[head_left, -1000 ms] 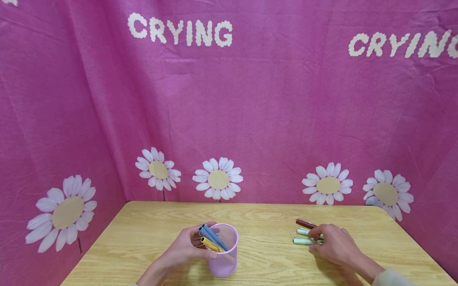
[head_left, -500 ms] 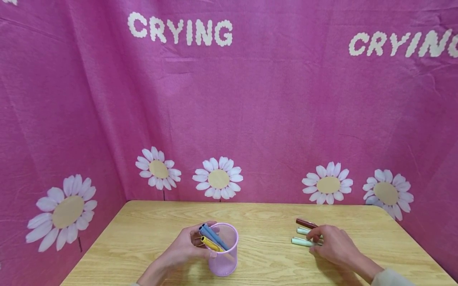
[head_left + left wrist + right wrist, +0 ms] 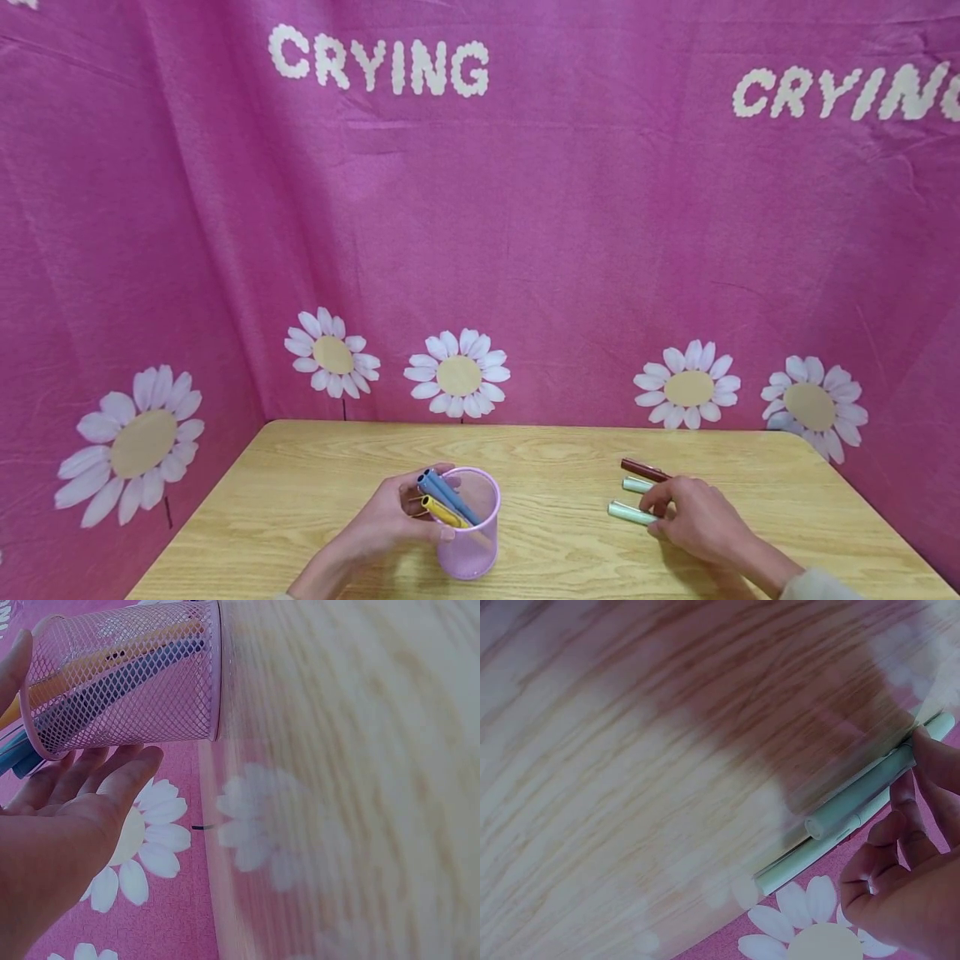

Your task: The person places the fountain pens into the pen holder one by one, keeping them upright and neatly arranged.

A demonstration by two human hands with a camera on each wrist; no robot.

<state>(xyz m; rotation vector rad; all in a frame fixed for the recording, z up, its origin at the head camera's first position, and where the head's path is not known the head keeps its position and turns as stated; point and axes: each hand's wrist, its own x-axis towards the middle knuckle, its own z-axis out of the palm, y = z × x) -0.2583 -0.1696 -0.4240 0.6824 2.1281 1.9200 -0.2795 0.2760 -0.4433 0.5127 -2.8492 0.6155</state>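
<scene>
Now thumb and fingertip of the right hand [image 3: 701,518], palm down, pinch the nearest mint-green pen [image 3: 629,512]; another pale-green pen [image 3: 636,484] and a maroon pen [image 3: 643,470] lie just beyond. The left hand [image 3: 393,512] clasps a lilac mesh pen cup [image 3: 468,558] upright on the wooden table [image 3: 558,483].

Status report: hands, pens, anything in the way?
Left hand grips pink mesh cup, blue pens and yellow pen inside. Right hand pinches nearer green pen. Farther green pen, dark red pen just beyond, likely not in the way.
</scene>
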